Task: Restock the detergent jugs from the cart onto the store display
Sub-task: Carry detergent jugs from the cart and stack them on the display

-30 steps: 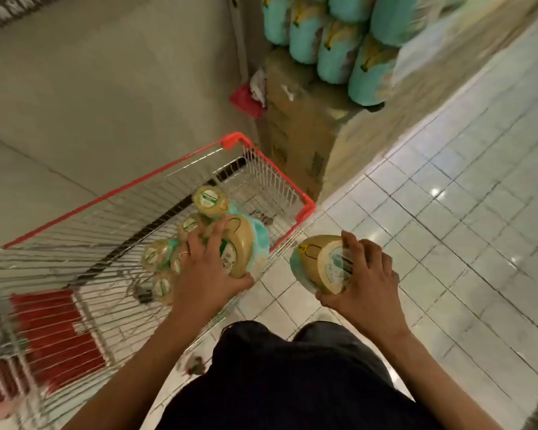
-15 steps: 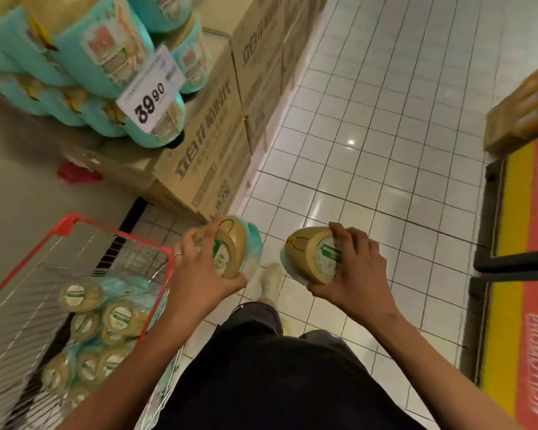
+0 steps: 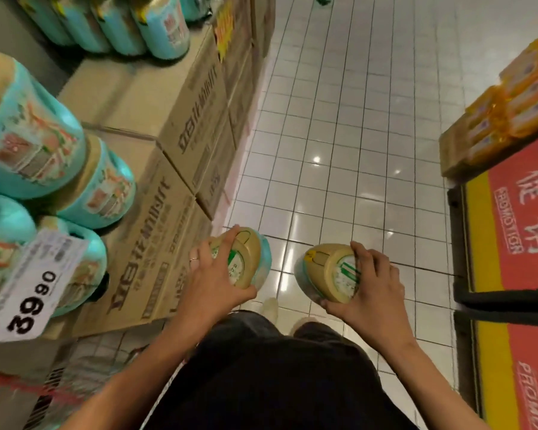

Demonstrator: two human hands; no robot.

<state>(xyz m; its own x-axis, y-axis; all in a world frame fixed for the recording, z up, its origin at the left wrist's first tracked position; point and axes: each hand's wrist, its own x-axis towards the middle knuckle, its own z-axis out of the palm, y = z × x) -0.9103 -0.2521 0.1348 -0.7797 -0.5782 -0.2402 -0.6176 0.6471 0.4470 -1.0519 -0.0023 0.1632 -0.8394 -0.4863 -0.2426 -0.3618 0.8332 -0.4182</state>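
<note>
The white tiled floor [image 3: 339, 119] runs from the middle of my view up to 12 o'clock. At 9 to 10 o'clock stands the display: a stack of brown cardboard cartons [image 3: 156, 231] with printed sides, touching one another. At 3 to 5 o'clock is a red and yellow promotion panel [image 3: 522, 243]. My dark clothing [image 3: 277, 373] fills 6 o'clock.

On top of the cartons, from 8 round to 11 o'clock, stand the teal detergent jugs [image 3: 28, 144] with tan tops, packed close together. At 2 o'clock yellow packs [image 3: 519, 97] lie on another carton. At 7 o'clock the cart [image 3: 53, 395] shows only as a blur of red rim and wire; I cannot tell what is in it.

A white price card [image 3: 35, 283] reading 39.90 hangs in front of the jugs at 8 o'clock.

I carry two jugs over the floor, apart from each other and off the display. The left jug [image 3: 249, 259] is just below centre, beside the nearest carton; my left hand [image 3: 212, 280] grips its tan top from above, fingers curled over it and thumb under. The right jug [image 3: 326, 274] is at 5 o'clock; my right hand [image 3: 370, 287] clasps its top the same way, fingers spread across the label.

One pale shoe [image 3: 269, 307] shows between the jugs, and a thin ring [image 3: 194, 259] sits on a left finger.
</note>
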